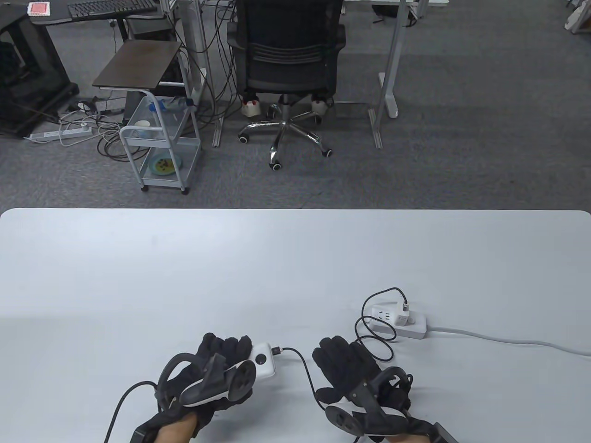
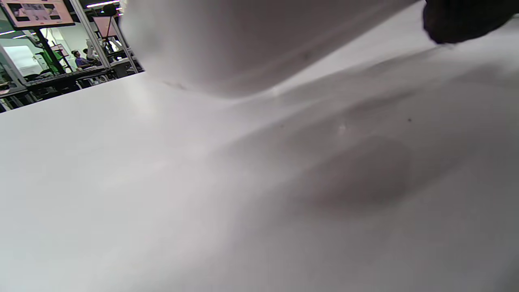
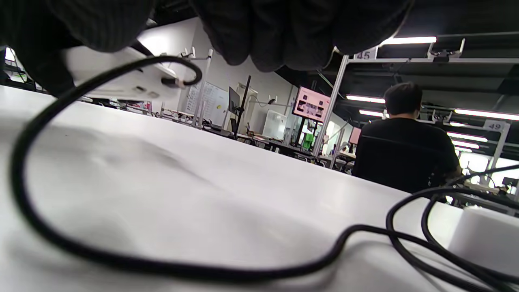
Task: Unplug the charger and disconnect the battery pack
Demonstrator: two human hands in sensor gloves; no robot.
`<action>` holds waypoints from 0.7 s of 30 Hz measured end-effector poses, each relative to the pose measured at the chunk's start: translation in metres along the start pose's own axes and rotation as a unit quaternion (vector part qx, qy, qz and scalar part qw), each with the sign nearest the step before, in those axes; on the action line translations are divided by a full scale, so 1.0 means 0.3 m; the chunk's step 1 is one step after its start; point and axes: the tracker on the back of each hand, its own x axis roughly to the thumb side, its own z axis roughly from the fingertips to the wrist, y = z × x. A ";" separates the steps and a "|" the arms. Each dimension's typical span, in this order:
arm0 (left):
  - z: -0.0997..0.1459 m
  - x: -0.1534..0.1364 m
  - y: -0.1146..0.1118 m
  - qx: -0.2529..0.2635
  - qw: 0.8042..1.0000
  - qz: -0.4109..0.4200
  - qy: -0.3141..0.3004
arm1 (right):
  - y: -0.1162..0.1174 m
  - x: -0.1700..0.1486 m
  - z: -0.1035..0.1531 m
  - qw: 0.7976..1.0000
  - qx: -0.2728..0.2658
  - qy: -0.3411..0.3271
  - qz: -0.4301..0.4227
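A white battery pack (image 1: 264, 365) lies near the table's front edge, and my left hand (image 1: 228, 357) grips its left end. It fills the top of the left wrist view (image 2: 243, 40) as a blur. A black cable (image 1: 304, 369) is plugged into its right end (image 1: 277, 350). The cable runs under my right hand (image 1: 341, 362) and loops to a white charger (image 1: 404, 317) seated in a white power strip (image 1: 415, 328). My right hand is spread flat above the cable and holds nothing. In the right wrist view its fingers (image 3: 284, 32) hang over the cable (image 3: 202, 271), apart from it.
The power strip's grey cord (image 1: 508, 340) runs off the table's right edge. Beyond the far edge are an office chair (image 1: 286, 60) and a small cart (image 1: 159, 138) on the floor. In the right wrist view the strip (image 3: 486, 239) sits at the lower right.
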 end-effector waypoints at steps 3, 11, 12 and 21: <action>-0.011 0.016 -0.004 -0.006 1.000 0.015 -0.010 | -0.003 -0.003 0.002 1.000 -0.008 0.009 -0.006; -0.023 0.062 -0.004 0.050 0.997 -0.045 -0.033 | 0.047 -0.007 0.000 0.999 0.014 0.023 -0.017; -0.020 0.060 -0.004 0.043 0.998 -0.036 -0.034 | 0.048 -0.009 -0.003 0.999 0.015 0.025 -0.017; 0.032 0.027 -0.008 0.043 0.997 -0.041 -0.046 | 0.039 0.039 -0.030 0.998 0.023 0.056 -0.023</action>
